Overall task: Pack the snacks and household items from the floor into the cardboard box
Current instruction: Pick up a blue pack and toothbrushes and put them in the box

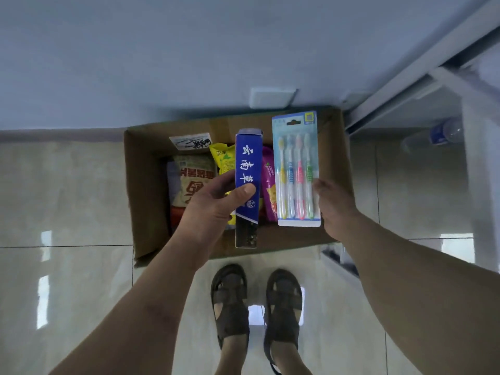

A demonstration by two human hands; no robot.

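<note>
Head view, looking straight down past two sandalled feet (pixel 257 307) on pale floor tiles (pixel 67 198). Open cardboard box (pixel 143 185) against the wall, already part filled: brown snack bag (pixel 193 180), yellow packet (pixel 223 156), purple pack (pixel 269 185). Left hand (pixel 216 204) wrapped round a blue carton (pixel 247 185), thumb across its face, held lengthwise above the box. Right hand (pixel 331 207) gripping the edge of a toothbrush pack (pixel 296 169), fingers hidden behind the card, also above the box and just beside the carton. Judged well along: several snacks packed, these two household items not yet set down. No loose items visible on the floor near the box, though anything outside the view cannot be told.
</note>
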